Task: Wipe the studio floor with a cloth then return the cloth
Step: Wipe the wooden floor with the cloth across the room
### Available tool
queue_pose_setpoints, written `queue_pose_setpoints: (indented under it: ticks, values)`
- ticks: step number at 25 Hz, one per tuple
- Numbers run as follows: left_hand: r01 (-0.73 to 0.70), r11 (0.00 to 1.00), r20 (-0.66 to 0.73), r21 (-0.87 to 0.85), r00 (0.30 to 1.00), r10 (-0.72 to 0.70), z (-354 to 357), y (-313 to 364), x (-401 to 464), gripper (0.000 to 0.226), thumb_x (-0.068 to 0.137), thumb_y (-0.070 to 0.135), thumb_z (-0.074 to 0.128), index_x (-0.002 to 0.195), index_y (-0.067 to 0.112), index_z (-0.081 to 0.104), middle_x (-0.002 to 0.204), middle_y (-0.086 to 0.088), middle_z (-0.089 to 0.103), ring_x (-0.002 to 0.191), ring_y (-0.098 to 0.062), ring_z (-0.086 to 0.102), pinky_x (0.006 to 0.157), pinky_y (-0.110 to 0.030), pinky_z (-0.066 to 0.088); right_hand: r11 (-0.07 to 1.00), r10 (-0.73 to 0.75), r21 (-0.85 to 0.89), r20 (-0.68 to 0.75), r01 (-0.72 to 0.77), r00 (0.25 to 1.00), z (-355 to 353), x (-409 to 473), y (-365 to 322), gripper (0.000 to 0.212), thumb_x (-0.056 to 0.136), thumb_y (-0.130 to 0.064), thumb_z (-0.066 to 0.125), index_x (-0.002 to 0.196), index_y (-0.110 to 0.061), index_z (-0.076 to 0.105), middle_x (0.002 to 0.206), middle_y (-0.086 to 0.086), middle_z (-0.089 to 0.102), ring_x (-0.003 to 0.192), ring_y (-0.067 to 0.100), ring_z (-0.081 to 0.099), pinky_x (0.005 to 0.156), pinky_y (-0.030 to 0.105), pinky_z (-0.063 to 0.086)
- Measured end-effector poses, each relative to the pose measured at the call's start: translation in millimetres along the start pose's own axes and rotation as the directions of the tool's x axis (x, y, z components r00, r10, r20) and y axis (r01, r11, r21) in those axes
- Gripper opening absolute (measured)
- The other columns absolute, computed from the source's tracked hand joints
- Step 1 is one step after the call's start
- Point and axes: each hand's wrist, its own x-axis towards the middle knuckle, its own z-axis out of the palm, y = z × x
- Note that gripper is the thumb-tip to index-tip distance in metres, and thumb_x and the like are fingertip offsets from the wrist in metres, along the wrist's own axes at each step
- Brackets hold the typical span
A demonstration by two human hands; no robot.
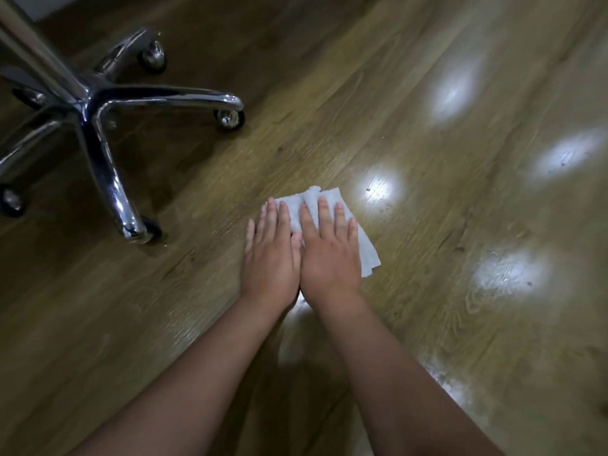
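A pale grey folded cloth [367,250] lies flat on the brown wood-grain floor [460,209] in the middle of the head view. My left hand [271,255] and my right hand [329,255] press down on it side by side, palms down, fingers straight and pointing away from me. Most of the cloth is hidden under the hands; its far edge and right corner stick out.
A chrome five-leg chair base [95,126] on black castors stands at the upper left, its nearest leg ending close to the left of my hands. Bright lamp reflections show on the glossy floor to the right.
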Motion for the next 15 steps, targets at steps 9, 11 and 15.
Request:
queue_pose_setpoints:
  ticks: [9, 11, 15]
  values:
    - [-0.206, 0.979, 0.167, -0.009, 0.965, 0.204, 47, 138, 63, 0.059, 0.113, 0.036, 0.021, 0.166, 0.014, 0.010, 0.175, -0.008, 0.001, 0.161, -0.018, -0.003, 0.129, -0.038, -0.006, 0.954, 0.295, -0.065, 0.037, -0.292, 0.955, -57, 23, 134, 0.056, 0.112, -0.040, 0.021, 0.167, -0.031, 0.012, 0.176, 0.003, 0.004, 0.162, 0.026, -0.002, 0.130, 0.045, -0.003]
    - [-0.192, 0.981, 0.183, 0.030, 0.966, 0.184, 39, 124, 58, 0.059, 0.112, 0.038, 0.020, 0.166, 0.017, 0.010, 0.175, -0.005, 0.000, 0.161, -0.016, -0.003, 0.129, -0.038, -0.006, 0.968, 0.252, -0.010, 0.038, -0.251, 0.967, -53, 19, 120, 0.056, 0.112, -0.038, 0.022, 0.167, -0.029, 0.013, 0.176, 0.004, 0.002, 0.162, 0.027, -0.005, 0.130, 0.044, -0.005]
    - [-0.072, 0.993, 0.166, 0.098, 0.985, 0.055, 13, 74, 40, 0.063, 0.107, 0.033, 0.010, 0.166, 0.012, 0.011, 0.175, -0.006, 0.003, 0.161, -0.018, 0.003, 0.128, -0.039, -0.003, 0.996, 0.054, 0.070, 0.018, -0.055, 0.998, -35, 17, 72, 0.055, 0.112, -0.037, 0.024, 0.165, -0.026, 0.023, 0.175, 0.005, 0.004, 0.162, 0.028, -0.003, 0.130, 0.045, -0.004]
